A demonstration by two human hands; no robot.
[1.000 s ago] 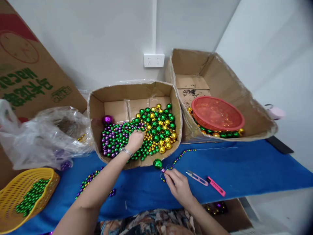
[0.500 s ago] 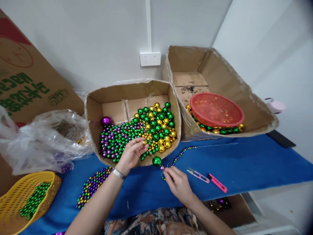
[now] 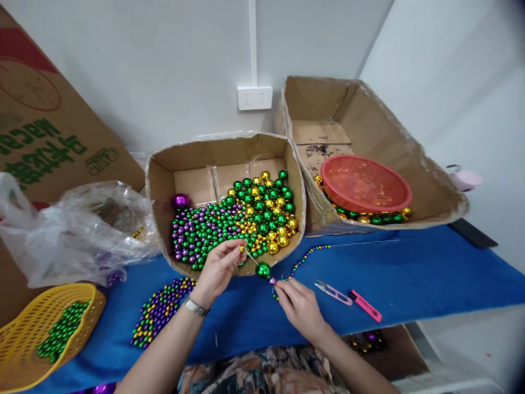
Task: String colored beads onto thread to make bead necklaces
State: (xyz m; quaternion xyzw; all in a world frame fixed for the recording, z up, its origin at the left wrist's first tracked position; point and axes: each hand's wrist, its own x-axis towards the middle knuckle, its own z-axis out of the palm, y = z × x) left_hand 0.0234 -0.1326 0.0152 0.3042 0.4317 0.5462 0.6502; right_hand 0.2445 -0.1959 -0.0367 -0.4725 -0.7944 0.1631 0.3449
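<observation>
My left hand point(image 3: 220, 268) pinches a small gold bead point(image 3: 242, 249) over the front edge of the bead box, at the tip of a thin needle or stiff thread point(image 3: 252, 258). A large green bead point(image 3: 263, 270) and a small purple bead point(image 3: 273, 281) sit on that line, close to my right hand point(image 3: 299, 306). The fingertips of my right hand are pressed together just behind the purple bead; the end they grip is hidden. From there a strand of small purple, green and gold beads point(image 3: 304, 259) curves away over the blue cloth, ending in bare thread.
A cardboard box point(image 3: 301, 219) holds loose beads. Behind right, another box point(image 3: 438, 180) contains a red basin point(image 3: 365, 183). Pink-handled snips point(image 3: 334, 293) and a pink cutter point(image 3: 366, 305) lie right. A yellow basket point(image 3: 20, 350), bead strands point(image 3: 162, 312) and a plastic bag point(image 3: 82, 230) are left.
My left hand, with the gold bead, has dropped slightly toward the large green bead. My right hand stays almost in place. The whole view has shifted a little.
</observation>
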